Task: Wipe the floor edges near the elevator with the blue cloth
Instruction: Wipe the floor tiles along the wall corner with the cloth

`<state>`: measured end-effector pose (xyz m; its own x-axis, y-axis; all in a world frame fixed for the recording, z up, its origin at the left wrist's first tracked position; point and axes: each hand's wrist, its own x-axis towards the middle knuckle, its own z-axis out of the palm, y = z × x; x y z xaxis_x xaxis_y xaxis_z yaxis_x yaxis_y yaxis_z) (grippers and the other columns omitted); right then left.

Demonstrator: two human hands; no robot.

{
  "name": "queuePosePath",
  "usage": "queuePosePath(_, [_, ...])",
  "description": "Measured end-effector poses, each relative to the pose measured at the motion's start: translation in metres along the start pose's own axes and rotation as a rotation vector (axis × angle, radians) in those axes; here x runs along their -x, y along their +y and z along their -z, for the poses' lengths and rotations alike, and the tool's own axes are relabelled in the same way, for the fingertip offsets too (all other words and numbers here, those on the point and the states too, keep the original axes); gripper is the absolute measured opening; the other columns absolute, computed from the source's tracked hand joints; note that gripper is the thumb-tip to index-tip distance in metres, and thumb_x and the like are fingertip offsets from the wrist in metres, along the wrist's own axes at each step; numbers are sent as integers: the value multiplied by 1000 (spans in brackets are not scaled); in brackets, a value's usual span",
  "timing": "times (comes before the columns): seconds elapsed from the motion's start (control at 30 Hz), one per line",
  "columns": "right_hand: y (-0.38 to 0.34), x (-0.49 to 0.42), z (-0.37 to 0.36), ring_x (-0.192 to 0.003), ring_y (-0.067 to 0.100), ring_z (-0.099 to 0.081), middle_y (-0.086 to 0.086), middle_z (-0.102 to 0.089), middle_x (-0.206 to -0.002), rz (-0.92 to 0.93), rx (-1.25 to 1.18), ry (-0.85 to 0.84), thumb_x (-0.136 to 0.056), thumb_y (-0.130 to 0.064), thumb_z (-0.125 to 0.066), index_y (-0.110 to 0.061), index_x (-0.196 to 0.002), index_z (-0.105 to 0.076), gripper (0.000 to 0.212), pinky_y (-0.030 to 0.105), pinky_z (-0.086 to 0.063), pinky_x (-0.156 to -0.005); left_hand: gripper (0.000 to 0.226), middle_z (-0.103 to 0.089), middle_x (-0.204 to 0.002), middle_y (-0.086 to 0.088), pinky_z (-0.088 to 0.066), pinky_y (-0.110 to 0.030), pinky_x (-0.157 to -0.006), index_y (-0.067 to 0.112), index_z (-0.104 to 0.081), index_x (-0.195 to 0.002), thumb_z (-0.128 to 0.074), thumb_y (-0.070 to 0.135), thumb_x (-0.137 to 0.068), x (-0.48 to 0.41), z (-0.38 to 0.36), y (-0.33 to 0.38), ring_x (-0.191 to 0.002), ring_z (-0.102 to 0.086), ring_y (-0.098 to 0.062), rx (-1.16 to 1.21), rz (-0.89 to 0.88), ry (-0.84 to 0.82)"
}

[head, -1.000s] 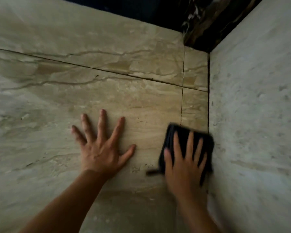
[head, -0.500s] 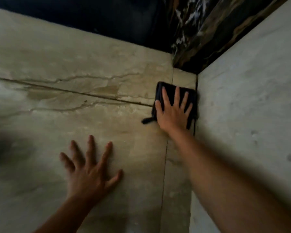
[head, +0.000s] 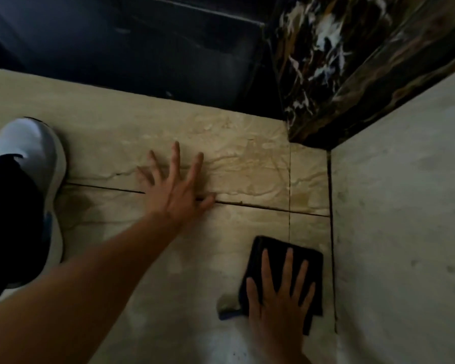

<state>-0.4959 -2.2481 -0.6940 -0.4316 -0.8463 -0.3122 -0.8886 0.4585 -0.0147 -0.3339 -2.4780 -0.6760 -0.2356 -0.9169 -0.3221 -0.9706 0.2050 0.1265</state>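
The folded cloth (head: 309,258) looks dark blue, almost black, and lies flat on the beige marble floor (head: 234,158) close to the dark seam where the floor meets the right wall (head: 405,232). My right hand (head: 281,298) presses flat on the cloth with fingers spread; part of the cloth is hidden under the palm. My left hand (head: 176,187) rests flat on the floor with fingers apart, across a tile joint, holding nothing.
A white shoe (head: 34,158) and a dark trouser leg stand at the left edge. A black-and-white veined marble column base (head: 326,74) fills the far right corner. The dark elevator threshold (head: 142,53) runs along the far edge of the floor.
My right hand has pulled the cloth back along the wall seam, from the far corner toward me. My left hand has moved forward onto the tile joint. The shoe has come into view.
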Motion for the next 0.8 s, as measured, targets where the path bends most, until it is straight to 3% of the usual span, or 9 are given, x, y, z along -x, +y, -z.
queuePosePath(0.13, [-20,-30,14,-147,43,-16,14,-23,-161,59,-19,-30,-96,-61,-14,-38,-153,-13,62,67,-18,-112,89,30,-161,-9,2,-73,-113,43,17,-152,-19,83,-81,-25,0,-14,-144,21,-53,-4,-15,-19])
queuePosePath(0.3, [-79,-174,62,-148,36,19,4,14,-165,244,-20,18,-94,-65,-8,-48,-149,10,60,63,4,-117,83,26,-162,-13,3,-73,-113,42,19,-151,-10,80,-83,-24,-16,-9,-144,23,-53,35,22,104])
queuePosePath(0.43, [-118,-265,82,-148,33,22,-1,19,-164,302,38,-39,-94,-67,-12,-50,-149,9,61,62,9,-116,84,27,-162,-14,3,-73,-113,41,21,-151,-5,79,-81,-24,-20,-13,-143,24,-53,33,5,97])
queuePosePath(0.6, [-90,-191,59,-150,33,16,2,14,-165,306,49,15,-96,-63,-9,-47,-150,10,60,61,1,-118,81,26,-163,-11,3,-71,-114,45,19,-150,-8,80,-83,-19,-21,-14,-144,23,-53,54,-6,5])
queuePosePath(0.73, [-53,-81,34,-149,40,-16,9,-14,-164,269,91,-44,-96,-62,-18,-41,-154,-12,62,64,-23,-112,84,30,-161,-12,2,-69,-116,43,18,-151,-17,79,-84,-25,-1,-18,-143,22,-54,65,-32,-44])
queuePosePath(0.8, [-45,-59,26,-145,42,-27,9,-23,-161,239,103,-79,-93,-64,-27,-41,-152,-21,63,65,-26,-108,87,35,-159,-11,1,-70,-116,41,23,-150,-19,78,-84,-31,7,-24,-143,24,-54,79,-49,-58])
